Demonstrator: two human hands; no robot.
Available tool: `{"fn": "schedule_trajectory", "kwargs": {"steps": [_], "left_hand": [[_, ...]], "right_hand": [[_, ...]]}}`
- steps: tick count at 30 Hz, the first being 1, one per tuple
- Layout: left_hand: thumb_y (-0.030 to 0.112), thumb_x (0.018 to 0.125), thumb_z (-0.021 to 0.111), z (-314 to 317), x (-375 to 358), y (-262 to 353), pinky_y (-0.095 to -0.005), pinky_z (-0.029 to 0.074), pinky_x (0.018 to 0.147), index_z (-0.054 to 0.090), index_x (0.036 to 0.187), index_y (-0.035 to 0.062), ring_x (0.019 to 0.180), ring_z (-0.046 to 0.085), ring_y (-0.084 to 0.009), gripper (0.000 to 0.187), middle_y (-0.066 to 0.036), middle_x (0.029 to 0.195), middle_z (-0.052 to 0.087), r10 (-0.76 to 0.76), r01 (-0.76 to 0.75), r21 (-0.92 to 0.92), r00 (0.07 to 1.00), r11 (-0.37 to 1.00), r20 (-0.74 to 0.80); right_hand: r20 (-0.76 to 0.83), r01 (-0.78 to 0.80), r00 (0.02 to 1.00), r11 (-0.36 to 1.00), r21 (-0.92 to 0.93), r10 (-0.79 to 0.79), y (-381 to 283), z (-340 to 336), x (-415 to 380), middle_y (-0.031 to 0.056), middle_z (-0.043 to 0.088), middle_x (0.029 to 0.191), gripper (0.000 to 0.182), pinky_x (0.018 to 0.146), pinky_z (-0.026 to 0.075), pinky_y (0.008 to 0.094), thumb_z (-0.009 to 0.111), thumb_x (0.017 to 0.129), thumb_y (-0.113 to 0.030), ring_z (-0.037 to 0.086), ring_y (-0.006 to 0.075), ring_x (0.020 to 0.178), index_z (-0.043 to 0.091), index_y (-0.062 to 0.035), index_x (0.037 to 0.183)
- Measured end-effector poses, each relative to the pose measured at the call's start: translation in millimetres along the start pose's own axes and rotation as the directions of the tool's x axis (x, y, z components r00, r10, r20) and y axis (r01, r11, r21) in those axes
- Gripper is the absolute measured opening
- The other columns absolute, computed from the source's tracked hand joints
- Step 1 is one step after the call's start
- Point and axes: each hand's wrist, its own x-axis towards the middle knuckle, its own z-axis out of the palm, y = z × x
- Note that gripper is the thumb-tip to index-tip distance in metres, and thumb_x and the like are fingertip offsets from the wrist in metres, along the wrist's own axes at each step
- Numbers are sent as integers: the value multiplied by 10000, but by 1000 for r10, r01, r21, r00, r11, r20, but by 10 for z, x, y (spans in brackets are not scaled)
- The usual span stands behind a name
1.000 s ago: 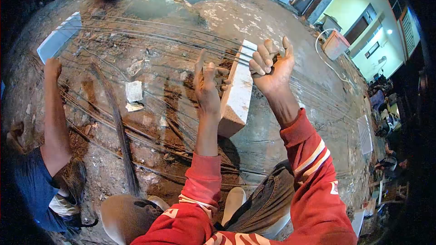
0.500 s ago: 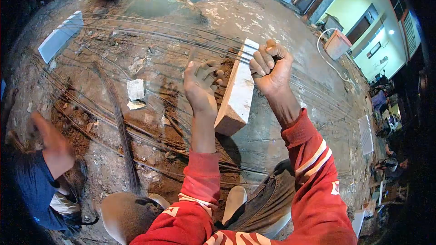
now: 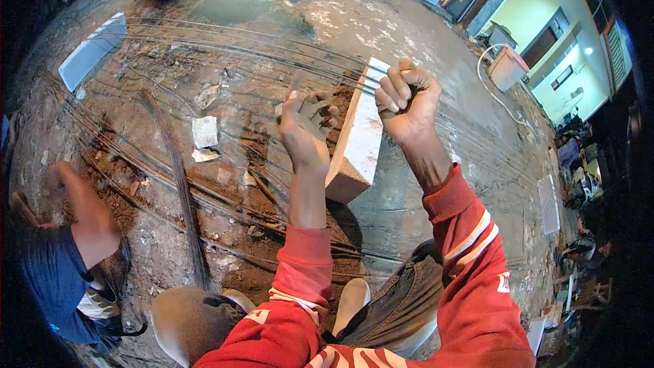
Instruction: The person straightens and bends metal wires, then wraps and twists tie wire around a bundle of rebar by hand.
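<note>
My right hand [image 3: 411,103] is closed in a fist at the right edge of a long pale block [image 3: 359,138]; whatever its fingers hold, if anything, is hidden. Just left of that block, my left hand [image 3: 304,135] is held with the palm turned up, its fingers loosely bent and apart, and nothing shows in it. Several thin metal rods [image 3: 225,46] stretch from a second pale block [image 3: 93,51] at the upper left across the top of the long block, passing close to my right fist.
On the left, a bundle of thin wire [image 3: 182,194] lies on the dirt near a broken white chunk [image 3: 204,132]. More rods [image 3: 146,172] cross the ground. A person in a dark shirt [image 3: 51,279] crouches at lower left. A bucket [image 3: 507,68] stands at upper right.
My hands keep almost the same pose. At the left, the other person's arm has shifted slightly.
</note>
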Motion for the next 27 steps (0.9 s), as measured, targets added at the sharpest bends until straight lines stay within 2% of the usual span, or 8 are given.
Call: {"fn": "schedule_trajectory", "kwargs": {"steps": [2,4,7,15,17,22,25,27], "left_hand": [[304,958,450,7,11,-40,-262,424,604,471,1374,107,697,561,-128,461,-39,862,605,18,-22,123,999,992,35],[285,955,465,36,10,-78,-239,428,583,469,1373,98,683,562,-110,458,-36,847,606,38,-55,240,996,969,75],[246,949,489,100,-36,-159,-202,435,557,458,1379,84,659,567,-85,461,-40,839,617,-33,-45,349,976,936,215],[123,875,516,165,-130,-359,-258,489,610,332,1454,53,670,603,-132,611,-71,840,640,9,-202,540,941,817,338],[96,853,516,206,-154,-424,-331,505,744,294,1462,41,794,633,-216,650,-137,945,648,111,-347,685,925,640,364],[36,815,516,206,-187,-524,-386,471,876,296,1454,28,979,618,-294,676,-215,1222,565,138,-406,653,896,639,423],[41,859,507,137,-128,-597,-270,497,595,277,1485,116,661,590,-127,671,-80,873,595,181,-507,734,858,452,482],[58,864,513,134,-126,-626,-271,495,596,367,1440,84,659,593,-124,595,-85,863,609,211,-517,726,854,455,476]], "right_hand": [[-16,-2,1000,1000,6,2,13,85,-22,53,502,625,60,387,357,257,487,834,-83,468,139,490,511,-101,782],[-289,73,953,994,-76,-92,49,295,-59,167,625,966,144,491,502,288,502,856,-154,647,264,858,549,-47,941],[-222,86,970,994,-60,-97,23,162,-34,214,553,1242,243,582,583,331,506,862,-203,563,360,1154,519,-23,1024],[-185,87,979,996,0,-86,-13,70,-19,231,491,1330,298,594,621,344,487,863,-198,530,373,1198,437,-22,1099],[-168,109,980,994,14,-105,-29,58,-5,235,488,1334,297,589,623,348,480,867,-200,532,378,1194,432,-24,1102],[-190,125,976,990,72,-110,-56,13,-1,260,483,1329,272,580,626,372,443,899,-219,552,397,1166,439,-22,1086],[-216,157,966,985,64,-140,-60,-23,19,265,500,1306,272,580,626,373,429,916,-232,564,400,1149,460,-13,1074],[-207,158,968,985,70,-141,-64,-36,21,261,519,1281,271,575,625,367,431,919,-239,567,394,1148,474,-15,1065]]}}
